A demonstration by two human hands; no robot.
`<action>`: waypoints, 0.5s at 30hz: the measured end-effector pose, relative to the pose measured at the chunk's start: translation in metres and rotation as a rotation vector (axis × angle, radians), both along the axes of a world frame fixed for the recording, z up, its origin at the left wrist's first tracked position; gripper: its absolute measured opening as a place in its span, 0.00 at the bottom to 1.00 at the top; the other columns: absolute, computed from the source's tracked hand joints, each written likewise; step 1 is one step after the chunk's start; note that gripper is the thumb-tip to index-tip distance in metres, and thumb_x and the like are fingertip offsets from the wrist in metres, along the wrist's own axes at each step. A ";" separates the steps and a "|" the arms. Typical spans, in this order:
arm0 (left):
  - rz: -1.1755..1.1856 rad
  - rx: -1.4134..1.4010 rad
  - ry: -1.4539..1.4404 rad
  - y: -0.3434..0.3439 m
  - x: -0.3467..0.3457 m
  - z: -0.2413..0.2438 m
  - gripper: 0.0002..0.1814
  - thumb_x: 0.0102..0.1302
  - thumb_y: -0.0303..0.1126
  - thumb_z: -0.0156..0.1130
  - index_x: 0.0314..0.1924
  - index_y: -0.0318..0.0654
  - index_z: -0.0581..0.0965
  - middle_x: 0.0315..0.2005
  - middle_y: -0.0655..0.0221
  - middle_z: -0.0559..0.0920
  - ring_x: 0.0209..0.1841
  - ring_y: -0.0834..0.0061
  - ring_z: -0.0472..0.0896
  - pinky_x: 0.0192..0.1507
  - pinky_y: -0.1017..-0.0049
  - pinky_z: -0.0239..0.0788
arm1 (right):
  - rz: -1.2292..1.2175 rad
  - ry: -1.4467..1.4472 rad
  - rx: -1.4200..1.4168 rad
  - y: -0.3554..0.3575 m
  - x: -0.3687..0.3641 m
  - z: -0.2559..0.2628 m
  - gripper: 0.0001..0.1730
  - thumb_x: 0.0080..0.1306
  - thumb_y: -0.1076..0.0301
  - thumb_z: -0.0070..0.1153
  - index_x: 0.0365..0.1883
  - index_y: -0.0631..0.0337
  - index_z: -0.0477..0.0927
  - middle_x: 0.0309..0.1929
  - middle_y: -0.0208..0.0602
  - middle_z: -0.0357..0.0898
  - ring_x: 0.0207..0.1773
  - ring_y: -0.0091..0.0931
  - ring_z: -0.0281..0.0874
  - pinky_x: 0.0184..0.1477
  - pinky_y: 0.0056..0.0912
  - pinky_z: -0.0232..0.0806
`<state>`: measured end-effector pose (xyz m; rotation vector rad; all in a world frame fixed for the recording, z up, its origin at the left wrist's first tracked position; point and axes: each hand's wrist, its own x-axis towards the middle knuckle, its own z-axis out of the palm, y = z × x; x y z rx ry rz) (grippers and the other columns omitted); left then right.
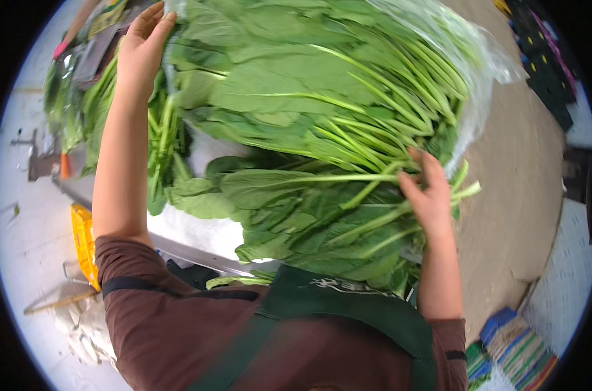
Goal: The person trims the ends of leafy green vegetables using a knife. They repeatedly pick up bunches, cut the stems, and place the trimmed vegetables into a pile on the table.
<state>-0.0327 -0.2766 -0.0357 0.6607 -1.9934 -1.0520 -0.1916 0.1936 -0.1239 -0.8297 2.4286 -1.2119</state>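
Note:
A large heap of leafy greens [276, 73] with long pale stalks lies before me, partly inside a clear plastic bag [479, 97]. My right hand [430, 190] has its thumb and fingers around some stalks at the heap's right side. More loose greens [296, 220] lie below, close to my apron. At the upper left, my left hand [147, 29] is raised at the heap's far left edge, thumb and fingertips close together by the edge of the plastic; whether it pinches the plastic cannot be told.
Further bunches of greens [166, 132] lie left of the heap on a metal table [193, 244]. A yellow plastic crate [83, 239] stands lower left. Striped folded material [516, 349] lies lower right, and black items [545, 68] upper right. Another person's arm [78, 22] shows at the top left.

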 end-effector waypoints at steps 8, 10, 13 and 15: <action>-0.784 -0.611 -0.343 0.253 -0.001 -0.041 0.15 0.56 0.33 0.71 0.43 0.43 0.80 0.50 0.63 0.79 0.59 0.58 0.76 0.62 0.55 0.65 | 0.382 0.277 0.297 0.078 0.074 -0.020 0.20 0.52 0.69 0.68 0.45 0.51 0.80 0.48 0.33 0.78 0.41 0.36 0.82 0.40 0.37 0.76; -0.795 -0.649 -0.289 0.283 -0.006 -0.066 0.16 0.54 0.32 0.68 0.45 0.44 0.81 0.50 0.65 0.79 0.57 0.60 0.76 0.61 0.50 0.64 | 0.437 0.194 0.361 0.103 0.098 -0.012 0.19 0.53 0.70 0.69 0.44 0.52 0.82 0.44 0.32 0.79 0.38 0.33 0.82 0.38 0.35 0.75; -0.669 -0.904 -0.375 0.307 -0.035 -0.093 0.20 0.55 0.34 0.60 0.50 0.45 0.79 0.51 0.68 0.78 0.58 0.64 0.73 0.63 0.53 0.60 | 0.289 -0.342 0.212 0.128 0.106 0.006 0.18 0.57 0.68 0.69 0.47 0.56 0.83 0.46 0.31 0.79 0.35 0.25 0.80 0.35 0.30 0.73; -0.510 -1.076 -0.440 0.313 -0.057 -0.107 0.20 0.56 0.35 0.58 0.51 0.45 0.79 0.46 0.71 0.77 0.53 0.68 0.72 0.60 0.59 0.60 | -0.082 -1.055 -0.002 0.141 0.105 0.022 0.21 0.62 0.70 0.67 0.53 0.65 0.80 0.43 0.33 0.80 0.35 0.13 0.74 0.33 0.18 0.67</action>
